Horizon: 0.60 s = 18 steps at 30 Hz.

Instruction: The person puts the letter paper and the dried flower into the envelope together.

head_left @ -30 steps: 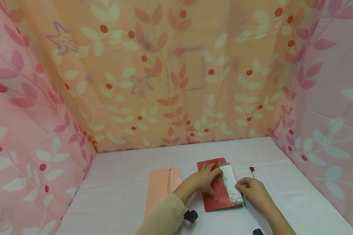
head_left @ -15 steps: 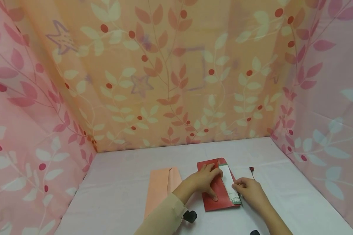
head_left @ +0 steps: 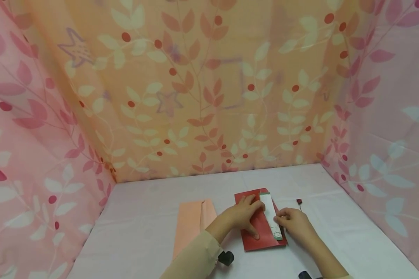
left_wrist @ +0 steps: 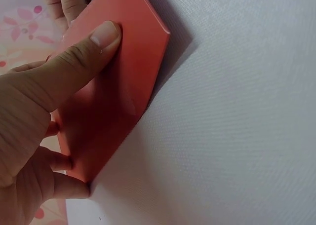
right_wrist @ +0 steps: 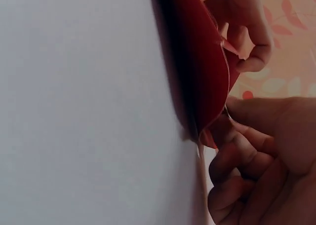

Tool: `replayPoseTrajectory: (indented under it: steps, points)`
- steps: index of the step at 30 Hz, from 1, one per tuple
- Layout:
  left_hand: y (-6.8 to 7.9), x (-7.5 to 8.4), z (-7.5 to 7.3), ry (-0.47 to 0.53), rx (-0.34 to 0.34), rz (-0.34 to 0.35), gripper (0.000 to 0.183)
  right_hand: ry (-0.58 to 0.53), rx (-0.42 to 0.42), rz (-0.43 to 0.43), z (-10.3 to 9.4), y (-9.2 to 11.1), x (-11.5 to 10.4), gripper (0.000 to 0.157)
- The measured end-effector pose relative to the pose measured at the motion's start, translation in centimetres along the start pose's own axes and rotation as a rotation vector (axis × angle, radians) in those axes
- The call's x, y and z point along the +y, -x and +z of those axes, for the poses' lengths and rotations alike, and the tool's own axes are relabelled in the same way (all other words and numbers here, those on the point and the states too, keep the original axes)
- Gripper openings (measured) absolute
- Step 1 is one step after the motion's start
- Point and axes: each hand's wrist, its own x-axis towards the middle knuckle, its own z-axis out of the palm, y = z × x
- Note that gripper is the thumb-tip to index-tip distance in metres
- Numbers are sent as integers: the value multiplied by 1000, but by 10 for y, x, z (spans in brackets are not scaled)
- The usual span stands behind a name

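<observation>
A red envelope [head_left: 256, 244] lies on the table, its opening toward the right. My left hand [head_left: 242, 215] holds it from the left, fingers spread across its face. In the left wrist view the thumb [left_wrist: 101, 40] presses on the front, and the other fingers meet the edge. In the right wrist view a left finger hooks the envelope's mouth, whose edge bows up. A white card [head_left: 270, 211] with green ends and a printed pattern sits partly inside. My right hand [head_left: 296, 223] pinches the card's outer edge between thumb and forefinger at the opening.
A peach envelope [head_left: 187, 221] lies to the left, partly under the left forearm. A small dried red rose [head_left: 299, 202] rests beyond the right hand. Black devices [head_left: 226, 258] sit at the wrists. Patterned cloth hangs around the white table [head_left: 143, 217].
The card has slid left, deeper into the red envelope, and a narrower strip of it shows. My right hand has moved slightly left with it; the left hand stays in place.
</observation>
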Motion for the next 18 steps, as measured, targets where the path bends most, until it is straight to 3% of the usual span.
replayPoseTrajectory:
  steps: [4,10,18]
  points:
    - [0,-1,1,-4,8,-1,80,-3,-62,-60,-3,-5,-1,36]
    - [1,-1,1,5,2,2,81,-91,-119,-146,-6,-16,1,52]
    - [2,-1,-2,5,3,4,81,-167,-207,-176,-4,-22,13,58]
